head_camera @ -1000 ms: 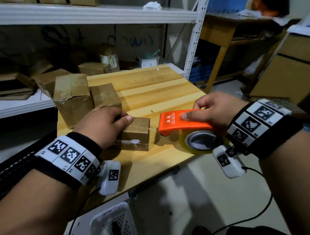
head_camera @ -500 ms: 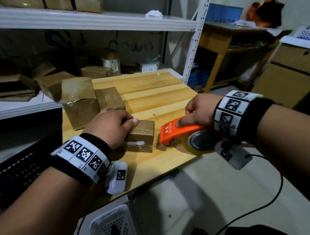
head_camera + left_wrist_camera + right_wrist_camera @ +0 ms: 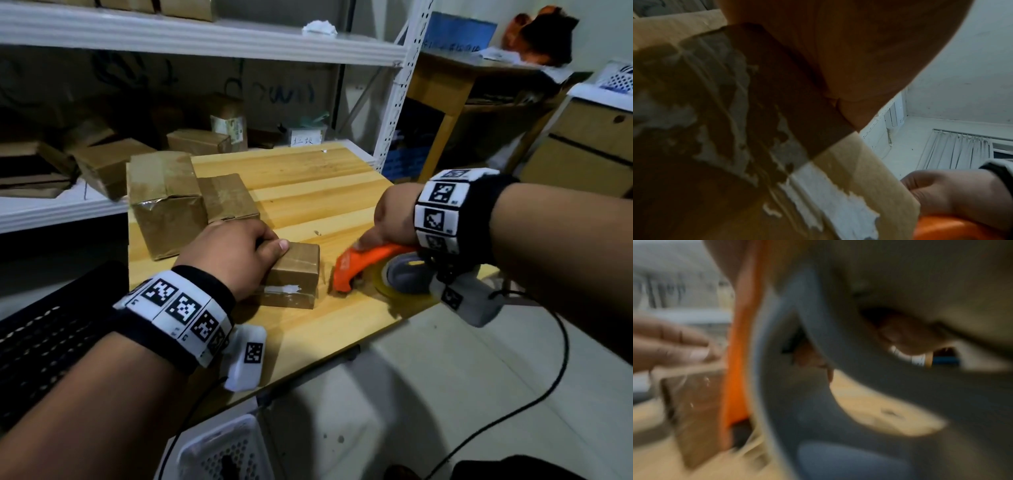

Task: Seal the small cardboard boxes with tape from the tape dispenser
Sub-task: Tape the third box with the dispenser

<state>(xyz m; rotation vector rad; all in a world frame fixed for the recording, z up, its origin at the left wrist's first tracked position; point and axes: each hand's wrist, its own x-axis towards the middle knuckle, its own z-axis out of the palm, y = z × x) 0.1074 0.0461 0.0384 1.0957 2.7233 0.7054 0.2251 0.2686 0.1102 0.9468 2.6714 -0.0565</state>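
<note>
Tape dispenser point(image 3: 363, 265) now tilted nose-down on wooden table point(image 3: 308, 192), right hand point(image 3: 394, 216) seemingly gripping it, left hand point(image 3: 233, 253) clasping small box point(image 3: 294, 274).

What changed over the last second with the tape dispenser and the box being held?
The right hand tipped the orange tape dispenser nose-down, so its front end now sits on the wooden table, just short of the small box. Its grip on the dispenser is unchanged. The left hand holds the box as before, and the two taped boxes behind it stayed put.
</note>
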